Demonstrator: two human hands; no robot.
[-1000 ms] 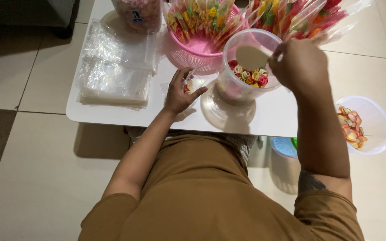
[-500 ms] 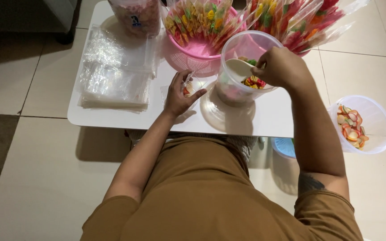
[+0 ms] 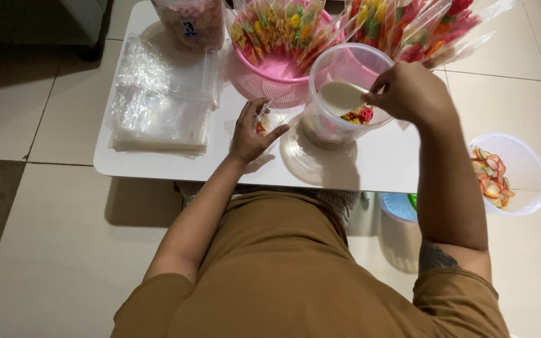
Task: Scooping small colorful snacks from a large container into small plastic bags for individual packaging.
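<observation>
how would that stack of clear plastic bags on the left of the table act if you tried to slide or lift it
The stack of clear plastic bags looks thin and glossy, so probably floppy, light and slippery. Its edges already lie uneven, so a push would likely fan the sheets across the white table.

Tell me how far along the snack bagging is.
Done: filled bags stand packed in the pink basket, with more behind it. In hand: the left hand holds a small clear bag open, while the right hand dips a pale scoop into the clear tub of coloured pieces. Left: a stack of empty bags on the table, and pieces remain in both tubs.
</observation>
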